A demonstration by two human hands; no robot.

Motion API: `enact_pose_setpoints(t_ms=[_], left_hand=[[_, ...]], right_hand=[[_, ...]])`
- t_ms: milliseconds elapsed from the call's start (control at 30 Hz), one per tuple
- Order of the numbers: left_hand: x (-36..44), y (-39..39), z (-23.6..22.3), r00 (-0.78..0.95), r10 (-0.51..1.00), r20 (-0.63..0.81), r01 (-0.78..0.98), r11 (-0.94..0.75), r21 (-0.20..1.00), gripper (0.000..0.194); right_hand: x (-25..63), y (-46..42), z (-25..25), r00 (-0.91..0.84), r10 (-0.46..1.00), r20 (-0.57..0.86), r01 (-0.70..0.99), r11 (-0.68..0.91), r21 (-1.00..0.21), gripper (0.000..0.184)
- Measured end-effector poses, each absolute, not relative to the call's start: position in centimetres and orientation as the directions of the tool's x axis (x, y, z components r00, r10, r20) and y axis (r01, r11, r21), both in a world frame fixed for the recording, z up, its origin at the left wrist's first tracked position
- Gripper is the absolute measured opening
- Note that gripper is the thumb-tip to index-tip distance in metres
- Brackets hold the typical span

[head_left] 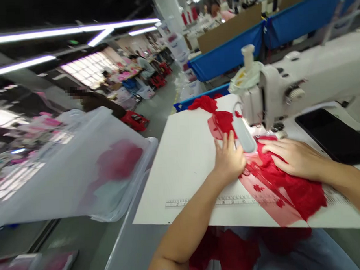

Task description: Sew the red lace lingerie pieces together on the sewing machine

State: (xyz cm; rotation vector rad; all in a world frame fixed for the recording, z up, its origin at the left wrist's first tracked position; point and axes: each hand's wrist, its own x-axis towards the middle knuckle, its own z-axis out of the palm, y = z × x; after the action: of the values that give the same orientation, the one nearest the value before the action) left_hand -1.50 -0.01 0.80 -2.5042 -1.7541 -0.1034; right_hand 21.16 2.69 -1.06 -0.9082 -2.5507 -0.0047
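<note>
Red fabric (284,180), partly sheer with small embroidered flowers, lies bunched under the head of a white sewing machine (319,75). My left hand (229,159) rests on the table at the fabric's left edge, fingers spread and pointing away from me. On the bunched part to the right lies my right hand (293,156), its fingers stretched flat over the cloth towards the needle area. A pale flat plate (245,136) hangs between the hands and hides part of the stitching spot. More red cloth (205,104) trails off behind the machine.
A black phone (336,133) lies right of the machine head. A ruler strip (182,203) runs along the white table's (181,162) front. A translucent bin (65,166) stands left. Red cloth (237,251) hangs over my lap. Other people work in the background.
</note>
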Motion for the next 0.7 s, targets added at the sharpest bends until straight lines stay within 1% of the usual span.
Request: enact_pose_setpoints(t_ms=[33,67,100,167,200,233,267,300,367,433,500,567,633,700], left_hand=[[-1.4,0.1,0.9,0.400,0.904,0.150,0.916,-0.400,-0.035,0.034],[-1.2,0.2,1.0,0.488,0.854,0.178,0.870,-0.493,-0.022,0.030],[-1.0,0.3,1.1,0.591,0.785,0.184,0.800,-0.600,-0.007,0.026],[-0.7,0.4,1.2,0.677,0.713,0.183,0.729,-0.684,-0.032,0.019],[-0.5,0.4,1.2,0.726,0.655,0.210,0.673,-0.739,-0.020,0.023],[-0.3,0.4,1.3,0.741,0.627,0.240,0.648,-0.762,-0.009,0.032],[-0.2,0.3,1.4,0.738,0.629,0.242,0.647,-0.763,0.009,0.039],[-0.1,0.2,1.5,0.724,0.652,0.227,0.661,-0.749,0.045,0.042],[0.1,-0.1,1.7,0.666,0.730,0.152,0.719,-0.683,0.128,0.041],[0.1,-0.3,1.9,0.616,0.784,0.075,0.770,-0.620,0.154,0.035],[0.2,-0.4,2.0,0.582,0.812,0.044,0.807,-0.584,0.093,0.033],[0.2,-0.3,2.0,0.564,0.825,0.037,0.825,-0.565,0.024,0.032],[0.3,-0.2,1.9,0.548,0.836,0.014,0.836,-0.548,0.005,0.032],[0.4,0.0,2.0,0.551,0.834,-0.043,0.834,-0.551,0.002,0.032]], right_hand=[[21.4,2.8,-1.4,-0.672,0.576,0.466,0.591,0.796,-0.133,0.031],[21.6,3.1,-1.9,-0.685,0.535,0.494,0.548,0.826,-0.135,0.032],[21.8,3.4,-2.7,-0.692,0.504,0.516,0.513,0.847,-0.140,0.036],[22.3,4.4,-4.5,-0.651,0.452,0.609,0.475,0.869,-0.137,0.048],[22.5,5.0,-5.4,-0.647,0.432,0.628,0.476,0.873,-0.111,0.053],[22.7,5.5,-6.4,-0.630,0.413,0.658,0.479,0.873,-0.091,0.056],[22.9,6.0,-7.1,-0.617,0.396,0.680,0.481,0.874,-0.072,0.055],[23.1,6.4,-7.7,-0.618,0.403,0.675,0.496,0.866,-0.064,0.052],[23.3,6.7,-8.2,-0.649,0.399,0.648,0.508,0.861,-0.021,0.042],[23.3,6.6,-7.6,-0.657,0.385,0.648,0.510,0.860,0.005,0.038],[23.1,6.3,-6.6,-0.648,0.377,0.662,0.492,0.870,-0.014,0.037],[23.1,6.1,-6.0,-0.641,0.401,0.655,0.469,0.880,-0.080,0.035],[23.5,6.2,-6.2,-0.628,0.445,0.639,0.457,0.875,-0.160,0.034],[24.0,6.6,-7.1,-0.613,0.477,0.630,0.450,0.866,-0.217,0.035]])
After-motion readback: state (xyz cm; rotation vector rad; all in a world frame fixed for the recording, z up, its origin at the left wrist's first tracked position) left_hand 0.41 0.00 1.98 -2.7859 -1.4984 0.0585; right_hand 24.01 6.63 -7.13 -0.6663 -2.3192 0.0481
